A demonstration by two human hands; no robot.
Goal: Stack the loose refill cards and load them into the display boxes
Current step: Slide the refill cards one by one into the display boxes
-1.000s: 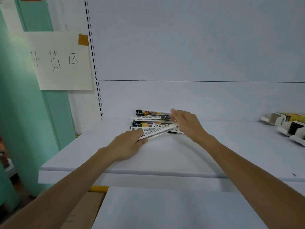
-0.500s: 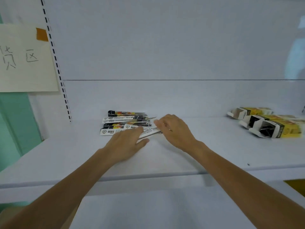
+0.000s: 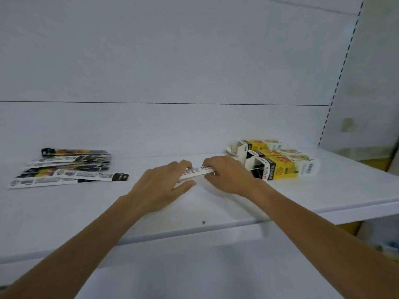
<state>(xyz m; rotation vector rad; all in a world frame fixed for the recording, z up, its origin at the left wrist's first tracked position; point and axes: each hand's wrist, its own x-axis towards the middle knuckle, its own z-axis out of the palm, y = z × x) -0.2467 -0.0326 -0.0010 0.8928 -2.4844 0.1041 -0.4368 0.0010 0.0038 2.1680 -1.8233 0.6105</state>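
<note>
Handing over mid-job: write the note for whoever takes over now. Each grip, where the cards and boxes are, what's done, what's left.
Grips: the left grip and right grip each hold one end of a small stack of refill cards, low over the shelf.
Things: the display boxes lie on their sides at the right, open ends facing the stack. The loose cards lie spread at the left.
Done: one stack gathered, close to the boxes.
Left: slide it into a box, then stack and load the loose cards.
</note>
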